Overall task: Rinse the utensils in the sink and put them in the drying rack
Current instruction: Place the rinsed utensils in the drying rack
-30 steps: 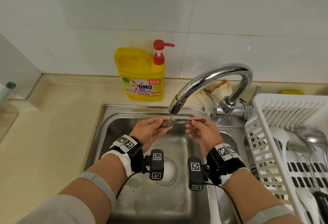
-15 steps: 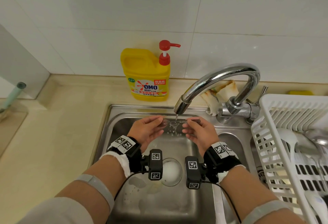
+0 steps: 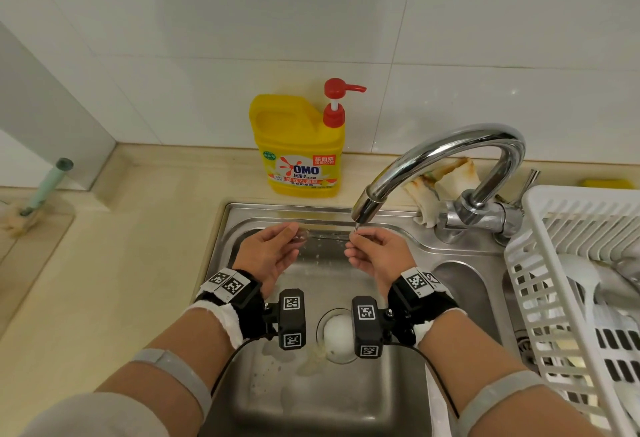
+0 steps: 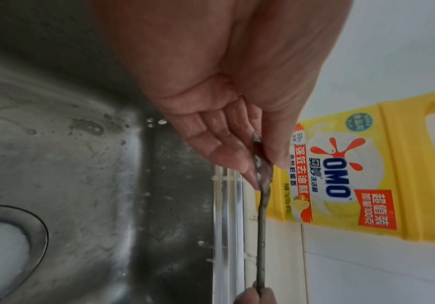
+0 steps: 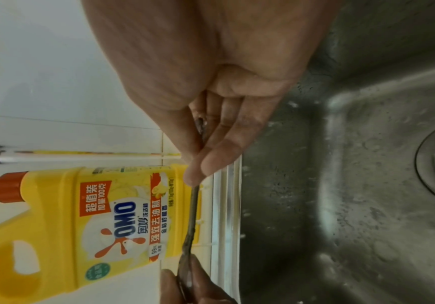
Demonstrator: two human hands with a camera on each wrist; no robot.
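A metal spoon (image 3: pixel 325 235) lies level over the steel sink (image 3: pixel 346 398), just under the tap spout (image 3: pixel 367 209). My left hand (image 3: pixel 273 253) pinches its bowl end between thumb and fingers; the left wrist view shows the spoon (image 4: pixel 261 226) running away from them. My right hand (image 3: pixel 374 256) pinches the handle's tip, and a thin water stream (image 5: pixel 81 153) lands right at those fingers. The handle (image 5: pixel 193 216) looks wet and dull. The white drying rack (image 3: pixel 540 201) stands to the right of the sink.
A white ladle (image 3: pixel 581 277) and other metal utensils lie in the rack. A yellow detergent bottle (image 3: pixel 298 149) stands behind the sink, a stained cloth (image 3: pixel 446 177) behind the tap, a yellow sponge (image 3: pixel 604 183) at the wall. The drain (image 3: pixel 337 332) sits mid-sink.
Both hands have slid the spoon leftward under the spout: the stream hit near the bowl before and now falls at the handle end by my right fingers.
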